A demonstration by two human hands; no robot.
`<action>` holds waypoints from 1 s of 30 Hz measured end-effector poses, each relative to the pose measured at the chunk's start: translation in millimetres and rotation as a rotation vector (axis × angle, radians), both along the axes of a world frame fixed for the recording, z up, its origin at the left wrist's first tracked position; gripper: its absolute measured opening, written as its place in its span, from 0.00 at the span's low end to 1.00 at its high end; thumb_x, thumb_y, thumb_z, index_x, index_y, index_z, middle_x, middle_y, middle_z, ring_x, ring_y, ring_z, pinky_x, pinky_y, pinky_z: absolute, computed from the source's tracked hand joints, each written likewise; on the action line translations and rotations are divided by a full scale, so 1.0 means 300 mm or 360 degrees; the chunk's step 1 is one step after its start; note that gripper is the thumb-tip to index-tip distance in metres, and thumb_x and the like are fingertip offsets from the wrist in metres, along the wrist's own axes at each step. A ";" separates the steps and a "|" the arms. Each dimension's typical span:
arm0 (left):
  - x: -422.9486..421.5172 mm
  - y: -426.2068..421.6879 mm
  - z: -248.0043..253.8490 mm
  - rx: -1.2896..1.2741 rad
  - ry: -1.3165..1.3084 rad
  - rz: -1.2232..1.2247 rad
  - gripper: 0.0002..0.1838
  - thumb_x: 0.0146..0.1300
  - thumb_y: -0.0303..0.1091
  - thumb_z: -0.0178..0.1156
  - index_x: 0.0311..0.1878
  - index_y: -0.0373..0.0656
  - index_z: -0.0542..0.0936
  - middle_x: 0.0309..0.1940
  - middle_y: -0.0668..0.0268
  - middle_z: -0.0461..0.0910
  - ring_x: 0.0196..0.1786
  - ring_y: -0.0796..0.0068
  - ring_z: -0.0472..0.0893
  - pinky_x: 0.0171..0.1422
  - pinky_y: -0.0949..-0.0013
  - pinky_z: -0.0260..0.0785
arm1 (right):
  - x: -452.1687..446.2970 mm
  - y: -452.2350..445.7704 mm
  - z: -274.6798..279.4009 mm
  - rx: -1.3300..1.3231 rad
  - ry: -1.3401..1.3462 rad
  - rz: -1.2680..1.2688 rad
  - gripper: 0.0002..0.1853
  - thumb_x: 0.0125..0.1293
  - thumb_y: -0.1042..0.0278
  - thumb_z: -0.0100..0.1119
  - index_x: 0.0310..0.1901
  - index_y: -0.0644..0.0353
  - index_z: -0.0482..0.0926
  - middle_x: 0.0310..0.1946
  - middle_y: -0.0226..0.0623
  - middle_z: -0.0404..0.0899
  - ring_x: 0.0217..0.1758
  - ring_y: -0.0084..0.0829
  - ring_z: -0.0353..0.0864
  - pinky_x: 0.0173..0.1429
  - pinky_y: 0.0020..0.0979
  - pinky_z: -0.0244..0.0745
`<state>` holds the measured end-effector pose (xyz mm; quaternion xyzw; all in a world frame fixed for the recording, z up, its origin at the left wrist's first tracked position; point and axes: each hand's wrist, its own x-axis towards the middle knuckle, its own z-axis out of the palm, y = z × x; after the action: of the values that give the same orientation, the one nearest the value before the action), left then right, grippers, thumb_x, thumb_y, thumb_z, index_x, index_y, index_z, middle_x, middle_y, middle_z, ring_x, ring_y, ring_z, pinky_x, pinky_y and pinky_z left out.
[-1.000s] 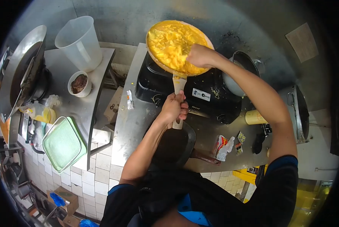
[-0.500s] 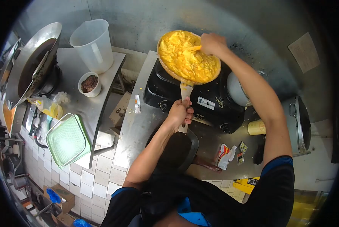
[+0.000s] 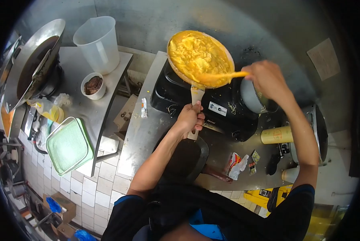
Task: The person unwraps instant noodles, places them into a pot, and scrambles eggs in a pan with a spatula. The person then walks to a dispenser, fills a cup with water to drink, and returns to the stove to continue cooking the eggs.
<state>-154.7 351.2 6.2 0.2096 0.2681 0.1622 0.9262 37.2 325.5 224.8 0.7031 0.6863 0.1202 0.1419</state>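
Note:
A frying pan full of soft yellow scrambled eggs sits over the black gas stove. My left hand is wrapped round the pan's beige handle. In my right hand, to the right of the pan, is the shaft of an orange spatula. The spatula reaches leftward across the pan's near rim, its head down in the eggs near the handle. That head is partly coated, so its outline is hard to make out.
A dark square pan lies in front of the stove, close to my body. A metal lid or bowl and a yellow cylinder stand at the right. On the left table are a clear pitcher, a white tub and a green tray.
My right hand has moved right and toward me, bringing the spatula from the middle of the eggs to the pan's near edge. The left hand keeps its hold. The eggs look looser.

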 end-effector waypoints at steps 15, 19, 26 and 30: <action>0.057 -0.057 0.000 0.0213 0.0165 0.0099 0.14 0.74 0.45 0.47 0.37 0.46 0.62 0.20 0.73 0.58 0.16 0.86 0.54 0.16 0.78 0.48 | -0.137 0.400 -0.491 0.0305 0.0961 -0.0308 0.12 0.64 0.65 0.57 0.37 0.66 0.82 0.33 0.58 0.81 0.41 0.56 0.81 0.46 0.49 0.76; 0.055 -0.058 -0.006 0.0174 0.0132 0.0156 0.14 0.74 0.44 0.45 0.37 0.43 0.63 0.21 0.71 0.63 0.17 0.83 0.60 0.18 0.75 0.55 | -0.120 0.443 -0.462 0.0397 0.0929 -0.0528 0.13 0.63 0.66 0.58 0.38 0.70 0.81 0.36 0.60 0.81 0.44 0.55 0.82 0.48 0.47 0.77; 0.050 -0.057 0.003 0.0070 0.0069 0.0150 0.14 0.74 0.44 0.45 0.38 0.44 0.63 0.21 0.72 0.62 0.17 0.84 0.59 0.18 0.75 0.53 | 0.075 0.334 -0.390 -0.0049 0.0618 -0.0560 0.16 0.64 0.60 0.58 0.40 0.68 0.79 0.38 0.58 0.81 0.46 0.55 0.80 0.49 0.45 0.75; 0.046 -0.051 -0.002 0.0084 0.0097 0.0119 0.13 0.74 0.44 0.45 0.38 0.45 0.63 0.21 0.72 0.61 0.17 0.84 0.58 0.18 0.75 0.52 | 0.012 0.233 -0.396 0.0036 0.0469 -0.0649 0.14 0.62 0.61 0.61 0.40 0.67 0.79 0.36 0.58 0.81 0.45 0.55 0.81 0.50 0.47 0.76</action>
<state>-141.0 335.8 5.5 0.2288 0.2994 0.1972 0.9051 40.9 395.4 106.0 0.8386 0.5421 -0.0071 0.0536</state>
